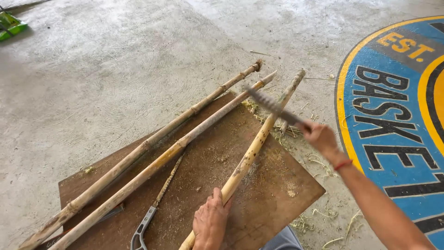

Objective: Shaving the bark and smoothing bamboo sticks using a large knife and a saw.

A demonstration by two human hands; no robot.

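Note:
My left hand [210, 223] grips a pale, spotted bamboo pole [256, 141] near its lower end, holding it slanted over a brown board [277, 185]. My right hand [318, 135] holds the handle of a long blade [266, 101], blurred by motion, laid across the pole's upper part. A red band circles my right wrist. Two other bamboo poles [152, 159] lie side by side on the board's left, pointing up and right. A hand saw [155, 206] with a grey handle lies between them and the held pole.
Sawdust and bamboo shavings [319, 213] litter the board and the concrete floor [115, 69]. A large painted blue and yellow round emblem [397, 106] covers the floor at right. A green object [10, 25] sits at the far top left.

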